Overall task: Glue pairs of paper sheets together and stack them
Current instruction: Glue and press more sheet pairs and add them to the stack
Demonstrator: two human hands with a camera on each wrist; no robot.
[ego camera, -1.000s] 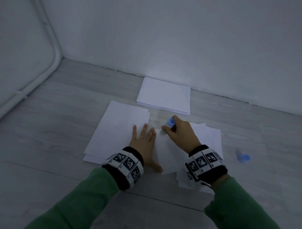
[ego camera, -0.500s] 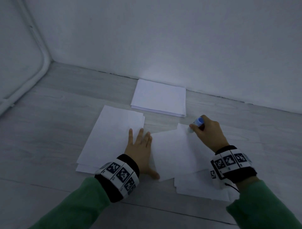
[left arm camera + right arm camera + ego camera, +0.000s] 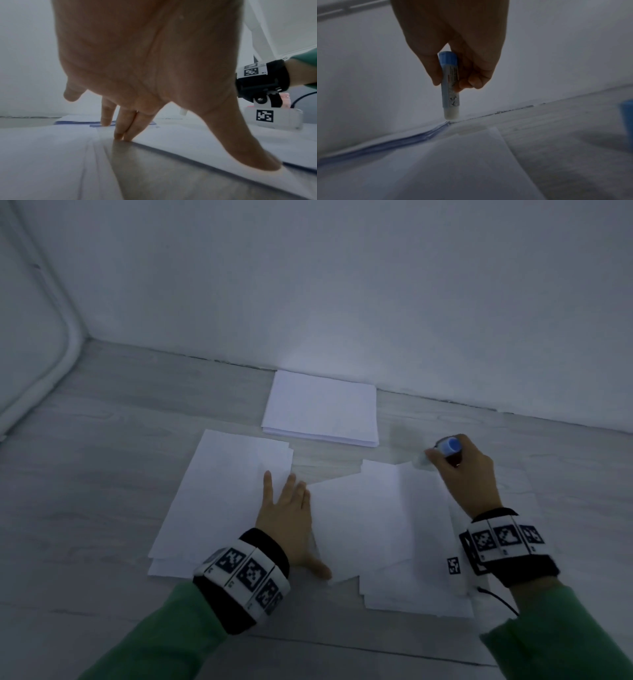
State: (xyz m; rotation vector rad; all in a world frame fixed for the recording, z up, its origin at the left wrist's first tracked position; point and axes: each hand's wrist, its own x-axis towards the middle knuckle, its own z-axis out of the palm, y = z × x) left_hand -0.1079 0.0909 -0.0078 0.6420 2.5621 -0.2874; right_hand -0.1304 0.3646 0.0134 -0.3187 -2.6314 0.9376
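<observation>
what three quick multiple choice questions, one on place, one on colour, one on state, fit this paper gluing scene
1. Where is the neat paper stack?
A. by the wall
B. under the left hand
C. on the sleeve

2. What colour is the glue stick top?
A. red
B. blue
C. green

3. How is the left hand?
A. curled in a fist
B. flat on paper
C. gripping a pen

Answers: 1 A, it lies by the wall's foot; 2 B, the right hand holds its blue end up; 3 B, straight fingers press the sheet.
</observation>
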